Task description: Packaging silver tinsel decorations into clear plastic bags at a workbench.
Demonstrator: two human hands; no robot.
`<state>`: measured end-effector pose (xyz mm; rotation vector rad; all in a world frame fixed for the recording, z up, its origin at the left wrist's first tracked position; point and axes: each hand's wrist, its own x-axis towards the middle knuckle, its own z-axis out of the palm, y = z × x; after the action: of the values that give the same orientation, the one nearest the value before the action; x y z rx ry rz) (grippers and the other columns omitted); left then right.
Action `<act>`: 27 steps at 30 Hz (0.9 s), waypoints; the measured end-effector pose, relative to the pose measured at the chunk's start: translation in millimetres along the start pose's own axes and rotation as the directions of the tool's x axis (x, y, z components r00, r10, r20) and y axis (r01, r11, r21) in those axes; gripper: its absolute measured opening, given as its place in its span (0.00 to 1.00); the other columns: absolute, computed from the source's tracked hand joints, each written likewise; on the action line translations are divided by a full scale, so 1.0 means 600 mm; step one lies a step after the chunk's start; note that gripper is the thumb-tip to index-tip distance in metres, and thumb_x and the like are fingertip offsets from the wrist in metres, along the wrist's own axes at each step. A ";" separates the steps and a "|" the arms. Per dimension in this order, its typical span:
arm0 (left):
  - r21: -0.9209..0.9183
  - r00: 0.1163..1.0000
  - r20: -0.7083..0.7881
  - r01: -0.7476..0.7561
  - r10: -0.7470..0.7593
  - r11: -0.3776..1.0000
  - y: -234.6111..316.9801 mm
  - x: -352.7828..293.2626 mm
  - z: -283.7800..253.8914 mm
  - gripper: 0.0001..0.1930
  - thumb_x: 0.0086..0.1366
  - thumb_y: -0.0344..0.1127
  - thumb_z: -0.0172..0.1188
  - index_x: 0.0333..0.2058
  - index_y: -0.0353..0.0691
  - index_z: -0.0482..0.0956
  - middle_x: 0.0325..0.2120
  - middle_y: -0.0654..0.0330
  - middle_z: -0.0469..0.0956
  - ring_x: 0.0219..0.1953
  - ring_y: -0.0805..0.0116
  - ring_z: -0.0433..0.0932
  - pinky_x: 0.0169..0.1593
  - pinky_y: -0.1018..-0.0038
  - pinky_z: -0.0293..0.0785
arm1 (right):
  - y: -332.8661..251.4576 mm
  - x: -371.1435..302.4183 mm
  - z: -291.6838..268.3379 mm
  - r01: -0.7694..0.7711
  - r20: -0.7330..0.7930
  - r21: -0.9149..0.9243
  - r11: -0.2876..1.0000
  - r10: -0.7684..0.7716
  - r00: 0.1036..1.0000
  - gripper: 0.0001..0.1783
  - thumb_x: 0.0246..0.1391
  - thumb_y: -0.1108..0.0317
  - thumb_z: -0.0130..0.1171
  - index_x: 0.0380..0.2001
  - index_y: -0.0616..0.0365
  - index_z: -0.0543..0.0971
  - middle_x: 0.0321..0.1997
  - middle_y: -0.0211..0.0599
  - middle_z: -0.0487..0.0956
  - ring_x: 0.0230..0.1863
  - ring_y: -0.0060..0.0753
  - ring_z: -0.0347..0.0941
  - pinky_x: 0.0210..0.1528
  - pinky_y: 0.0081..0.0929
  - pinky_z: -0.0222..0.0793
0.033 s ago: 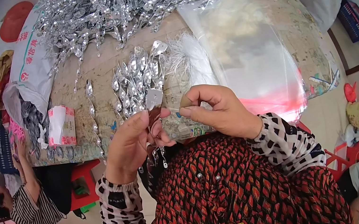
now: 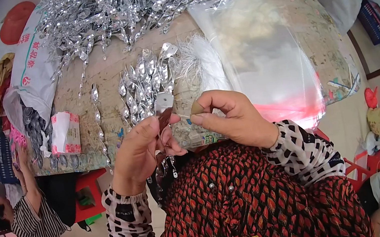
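My left hand (image 2: 135, 151) is closed on a shiny silver twisted strip (image 2: 163, 102). The strip's flat end, with a small hole, stands up above my fingers, and its spiral part hangs below them. Thumb and forefinger of my right hand (image 2: 230, 114) pinch a thin pale thread (image 2: 182, 115) that runs across to the strip. A tan cover sits on that forefinger. Just beyond my hands lies a small group of twisted silver strips (image 2: 143, 83). Beside it is a bundle of white threads (image 2: 209, 64). Whether the thread passes through the hole I cannot tell.
A large heap of silver strips (image 2: 149, 3) covers the table's far side. Clear plastic bags (image 2: 264, 49) lie at right, a tissue box (image 2: 65, 134) at left. One strip (image 2: 98, 119) hangs over the near edge. A person in a striped shirt (image 2: 40, 221) sits at left.
The strip's flat end has tilted slightly to the right in my left hand. My right hand keeps its pinch, almost unmoved.
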<state>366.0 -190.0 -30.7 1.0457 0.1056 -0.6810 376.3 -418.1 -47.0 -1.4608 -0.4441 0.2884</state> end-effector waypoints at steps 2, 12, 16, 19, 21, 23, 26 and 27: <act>0.087 0.998 -0.053 -0.024 0.028 0.996 0.001 -0.004 0.014 0.20 0.67 0.42 0.53 0.50 0.31 0.70 0.29 0.63 0.74 0.26 0.71 0.76 0.34 0.72 0.77 | -0.009 -0.003 0.003 -0.048 -0.028 0.104 0.993 0.051 0.998 0.05 0.56 0.73 0.58 0.34 0.61 0.74 0.30 0.20 0.71 0.31 0.10 0.62 0.33 0.14 0.59; 0.118 0.985 -0.051 -0.157 0.163 0.981 -0.021 0.002 0.038 0.18 0.66 0.35 0.53 0.51 0.32 0.69 0.48 0.55 0.74 0.23 0.72 0.74 0.27 0.75 0.75 | -0.017 -0.009 0.004 -0.105 -0.093 0.246 0.964 0.132 0.987 0.05 0.57 0.72 0.57 0.35 0.60 0.74 0.32 0.21 0.72 0.32 0.08 0.63 0.32 0.11 0.59; 0.115 0.982 -0.063 -0.170 0.178 0.979 -0.028 0.006 0.037 0.17 0.66 0.33 0.54 0.51 0.34 0.69 0.47 0.53 0.74 0.25 0.71 0.74 0.28 0.74 0.75 | -0.012 -0.008 0.000 -0.062 -0.134 0.242 0.968 0.097 0.986 0.05 0.57 0.72 0.57 0.35 0.61 0.74 0.31 0.21 0.73 0.31 0.08 0.64 0.32 0.10 0.60; 0.132 0.978 -0.062 -0.189 0.198 0.973 -0.034 0.004 0.036 0.17 0.66 0.32 0.54 0.51 0.35 0.69 0.47 0.52 0.74 0.26 0.71 0.74 0.28 0.75 0.76 | -0.011 -0.010 0.001 -0.078 -0.135 0.234 0.969 0.112 0.984 0.05 0.57 0.72 0.57 0.36 0.61 0.74 0.31 0.21 0.73 0.31 0.08 0.65 0.32 0.10 0.60; 0.137 0.977 -0.064 -0.194 0.204 0.971 -0.036 0.002 0.037 0.16 0.65 0.31 0.54 0.51 0.35 0.69 0.47 0.52 0.74 0.27 0.72 0.74 0.29 0.75 0.76 | -0.007 -0.010 0.002 -0.079 -0.136 0.231 0.970 0.112 0.984 0.05 0.57 0.72 0.57 0.36 0.61 0.74 0.31 0.21 0.73 0.31 0.09 0.65 0.32 0.10 0.60; 0.171 0.972 -0.085 -0.200 0.217 0.965 -0.035 0.003 0.041 0.16 0.65 0.31 0.54 0.51 0.35 0.69 0.47 0.53 0.74 0.26 0.73 0.74 0.29 0.75 0.75 | -0.002 -0.008 0.002 -0.059 -0.140 0.227 0.972 0.092 0.986 0.05 0.57 0.72 0.57 0.36 0.61 0.74 0.31 0.21 0.74 0.31 0.09 0.65 0.32 0.11 0.61; 0.211 0.972 -0.093 -0.194 0.217 0.958 -0.035 0.005 0.043 0.15 0.65 0.30 0.54 0.50 0.34 0.70 0.47 0.54 0.75 0.26 0.74 0.74 0.29 0.77 0.74 | -0.005 -0.009 0.001 -0.082 -0.135 0.226 0.971 0.114 0.984 0.05 0.57 0.72 0.57 0.36 0.61 0.74 0.32 0.21 0.74 0.32 0.09 0.66 0.33 0.11 0.61; 0.212 0.972 -0.094 -0.194 0.217 0.958 -0.036 0.005 0.044 0.15 0.65 0.30 0.54 0.50 0.34 0.70 0.47 0.54 0.75 0.26 0.74 0.74 0.29 0.77 0.74 | -0.006 -0.009 0.001 -0.081 -0.135 0.227 0.971 0.114 0.984 0.05 0.57 0.72 0.57 0.36 0.61 0.74 0.32 0.21 0.74 0.32 0.09 0.66 0.33 0.11 0.61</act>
<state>350.1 -219.9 -34.8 1.2717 0.0276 -0.4473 371.2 -420.0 -44.3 -1.2777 -0.2135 0.2966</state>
